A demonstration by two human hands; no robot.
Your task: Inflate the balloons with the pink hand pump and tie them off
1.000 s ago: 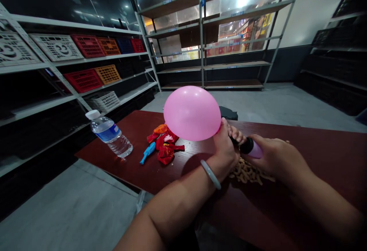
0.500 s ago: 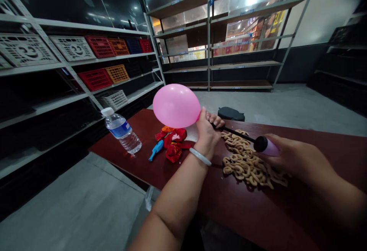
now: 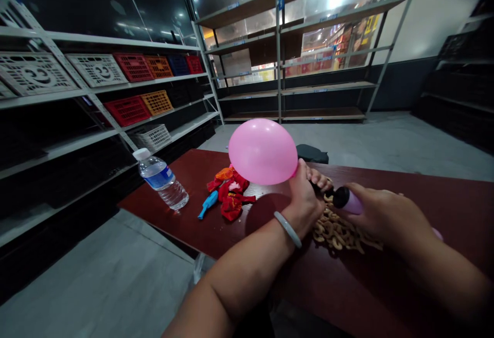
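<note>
A blown-up pink balloon (image 3: 263, 151) hovers over the table, its neck pinched in my left hand (image 3: 303, 199). The same fingers wrap the black front end of a hand pump (image 3: 353, 203). My right hand (image 3: 397, 217) grips the pump's purple barrel, close to the left hand, with little of the black shaft showing between them. Under both hands lies a pile of tan, curly ring-like pieces (image 3: 339, 230), partly hidden. Left of my forearm rest limp red balloons (image 3: 232, 207), an orange balloon (image 3: 225, 174) and a blue balloon (image 3: 208, 203).
A water bottle (image 3: 162, 181) with a white cap stands at the left of the dark red table (image 3: 181, 165). Behind the table's far edge is a dark seat-like object (image 3: 312, 154). Shelving with coloured crates (image 3: 133, 66) lines the left; a taller rack (image 3: 278, 55) stands behind.
My left hand has moved right and slightly down with the balloon, towards my right hand. The pump's long black shaft has slid mostly into the barrel. The balloon looks slightly bigger.
</note>
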